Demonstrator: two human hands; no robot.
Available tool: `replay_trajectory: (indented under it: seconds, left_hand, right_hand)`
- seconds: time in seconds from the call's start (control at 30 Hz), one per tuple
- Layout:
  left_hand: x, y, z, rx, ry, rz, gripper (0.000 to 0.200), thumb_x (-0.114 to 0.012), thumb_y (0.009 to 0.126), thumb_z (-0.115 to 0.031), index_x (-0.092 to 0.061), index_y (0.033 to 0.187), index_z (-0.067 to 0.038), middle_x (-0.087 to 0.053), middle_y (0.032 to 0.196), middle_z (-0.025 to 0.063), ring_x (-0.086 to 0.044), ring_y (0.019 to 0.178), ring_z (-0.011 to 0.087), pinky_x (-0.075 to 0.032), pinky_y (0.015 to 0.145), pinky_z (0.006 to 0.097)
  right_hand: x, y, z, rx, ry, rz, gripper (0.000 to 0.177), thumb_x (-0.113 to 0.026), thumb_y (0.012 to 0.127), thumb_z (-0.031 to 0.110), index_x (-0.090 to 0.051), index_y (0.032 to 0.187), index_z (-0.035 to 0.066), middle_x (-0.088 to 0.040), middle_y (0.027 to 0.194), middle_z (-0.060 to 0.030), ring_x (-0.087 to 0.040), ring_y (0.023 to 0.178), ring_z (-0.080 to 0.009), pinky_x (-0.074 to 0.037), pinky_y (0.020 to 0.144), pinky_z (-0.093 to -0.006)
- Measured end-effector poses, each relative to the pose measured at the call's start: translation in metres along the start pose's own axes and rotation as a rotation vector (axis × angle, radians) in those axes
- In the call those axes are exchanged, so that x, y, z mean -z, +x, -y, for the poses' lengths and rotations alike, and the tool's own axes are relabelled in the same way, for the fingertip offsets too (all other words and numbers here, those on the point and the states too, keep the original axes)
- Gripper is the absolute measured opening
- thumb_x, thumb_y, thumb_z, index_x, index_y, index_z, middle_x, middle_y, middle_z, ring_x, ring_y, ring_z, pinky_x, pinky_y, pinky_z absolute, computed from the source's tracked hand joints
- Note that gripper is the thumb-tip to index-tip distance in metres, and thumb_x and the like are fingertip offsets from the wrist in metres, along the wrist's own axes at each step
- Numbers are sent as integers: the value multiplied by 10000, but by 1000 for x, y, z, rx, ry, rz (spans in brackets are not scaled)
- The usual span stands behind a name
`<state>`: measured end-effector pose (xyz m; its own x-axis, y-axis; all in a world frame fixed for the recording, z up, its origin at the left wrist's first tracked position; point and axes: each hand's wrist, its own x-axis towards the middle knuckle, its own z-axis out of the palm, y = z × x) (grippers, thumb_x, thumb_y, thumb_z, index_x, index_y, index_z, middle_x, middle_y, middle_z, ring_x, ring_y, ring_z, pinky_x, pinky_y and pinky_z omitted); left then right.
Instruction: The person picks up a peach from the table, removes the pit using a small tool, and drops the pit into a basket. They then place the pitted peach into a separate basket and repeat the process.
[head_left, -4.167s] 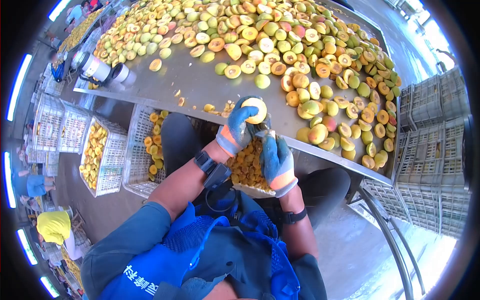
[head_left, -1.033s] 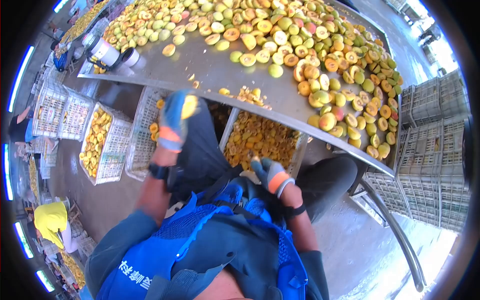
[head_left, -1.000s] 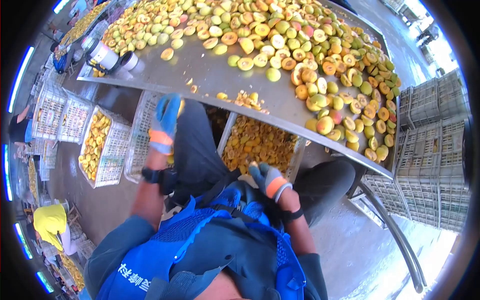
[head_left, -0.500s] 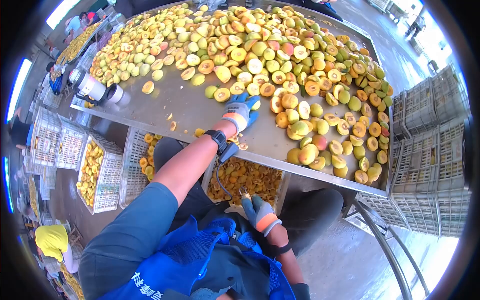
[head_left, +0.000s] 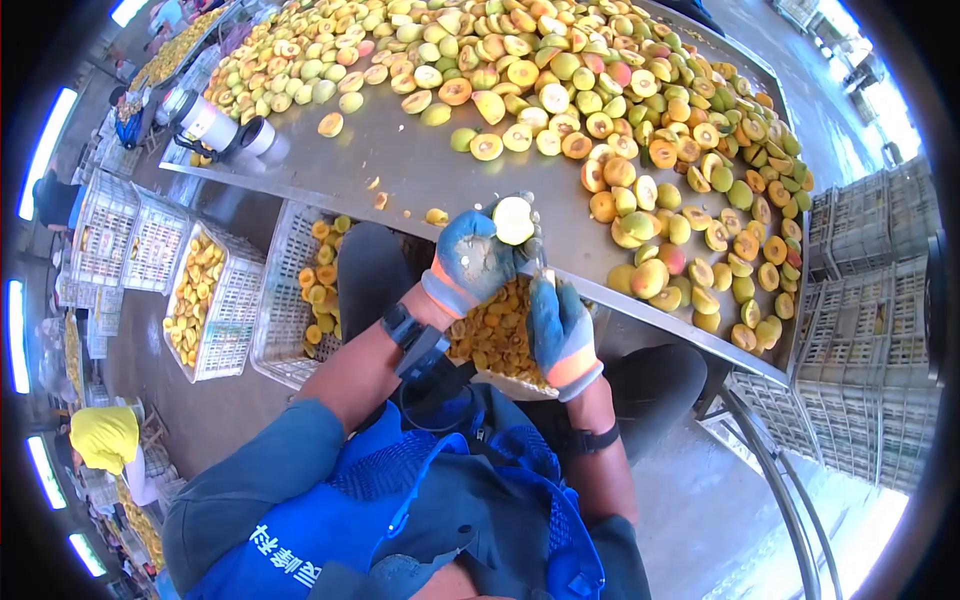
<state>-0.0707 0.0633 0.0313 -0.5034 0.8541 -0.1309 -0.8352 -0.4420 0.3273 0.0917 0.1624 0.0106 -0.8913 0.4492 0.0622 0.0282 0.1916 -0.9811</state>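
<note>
My left hand (head_left: 470, 262), in a blue and orange glove, holds a halved peach (head_left: 514, 220) with its pale cut face up, just over the near edge of the steel table (head_left: 400, 170). My right hand (head_left: 558, 328), gloved the same way, is shut on a small metal tool (head_left: 541, 262) whose tip points up at the peach. Both hands hover above a crate of peach scraps (head_left: 497, 335) under the table edge.
Halved and whole peaches (head_left: 600, 90) cover the far and right parts of the table. A flask with a cup (head_left: 215, 125) stands at the left end. White crates of peach halves (head_left: 205, 300) sit on the floor at left, grey crates (head_left: 860, 330) are stacked at right. A person in yellow (head_left: 105, 440) works at lower left.
My left hand has come back from the pile with a peach half and now holds it at the table edge. My right hand has risen from my lap to meet it.
</note>
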Motion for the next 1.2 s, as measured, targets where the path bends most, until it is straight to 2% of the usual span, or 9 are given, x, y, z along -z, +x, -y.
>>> replay_trajectory:
  seconds: [0.1, 0.2, 0.33, 0.57, 0.63, 0.7, 0.87, 1.03, 1.2]
  left_hand:
    - [-5, -17, 13, -44, -47, -73, 530, -502, 907, -260, -541, 1361, 11, -645, 1222, 183, -626, 1110, 330, -492, 1021, 462]
    - [-14, -32, 26, -112, -13, -158, 435, -497, 948, -300, -597, 1259, -12, -652, 1180, 162, -633, 1087, 301, -502, 1005, 434]
    - [-16, -44, 34, -110, -2, -141, 400, -482, 964, -270, -582, 1261, -23, -647, 1153, 129, -630, 1072, 255, -503, 1000, 393]
    - [-26, -55, 43, -198, 108, -176, 382, -482, 983, -299, -581, 1244, -38, -649, 1123, 116, -630, 1065, 240, -507, 984, 387]
    - [-20, -56, 57, -497, 630, -213, 370, -434, 1025, -311, -567, 1237, -39, -646, 1137, 122, -642, 1006, 244, -536, 937, 377]
    - [-17, -57, 60, -525, 733, -247, 356, -400, 1060, -319, -554, 1223, -42, -641, 1127, 117, -647, 972, 234, -556, 900, 356]
    - [-12, -52, 56, -221, 114, -182, 283, -388, 1091, -286, -531, 1174, -56, -625, 1028, 86, -643, 935, 181, -571, 858, 302]
    - [-18, -51, 62, -331, 431, -320, 324, -447, 1065, -369, -563, 1099, -67, -633, 948, 86, -644, 840, 188, -574, 755, 317]
    - [-8, -48, 59, -160, 291, -396, 451, -480, 1032, -503, -614, 961, -78, -643, 836, 93, -647, 750, 210, -567, 696, 326]
  right_hand:
    - [-3, 1, 16, -104, -138, 13, 215, -536, 1049, 152, -609, 1186, 4, -649, 898, -55, -629, 744, -171, -502, 659, -294]
    - [-11, -3, 33, -147, -8, -24, 369, -514, 1041, 320, -603, 1103, -33, -657, 938, -341, -635, 964, -516, -520, 722, -512]
    - [-15, -11, 51, -178, -141, -50, 280, -546, 1038, 237, -625, 1095, -26, -680, 884, -258, -693, 832, -370, -518, 709, -416]
    - [-25, -18, 43, -215, -67, -15, 334, -535, 1048, 263, -620, 1173, -35, -694, 923, -257, -693, 868, -312, -527, 775, -381]
    - [-27, -19, 38, -187, -44, -1, 364, -532, 1049, 260, -601, 1231, -48, -697, 931, -260, -698, 886, -304, -532, 791, -374]
    - [-29, -20, 36, -161, -73, 21, 399, -526, 1052, 254, -573, 1291, -61, -699, 937, -263, -710, 907, -309, -537, 797, -371]
    - [-24, -22, 49, -250, -210, 101, 412, -496, 1058, 260, -543, 1327, -50, -689, 937, -281, -721, 914, -368, -542, 754, -403]
    - [-13, -23, 52, -203, -234, 221, 322, -490, 1058, 256, -605, 1169, -24, -671, 889, -275, -688, 849, -423, -526, 707, -434]
    - [-13, -26, 33, -213, -73, 277, 347, -490, 1066, 311, -616, 1051, -12, -622, 730, -119, -637, 663, -247, -492, 587, -349]
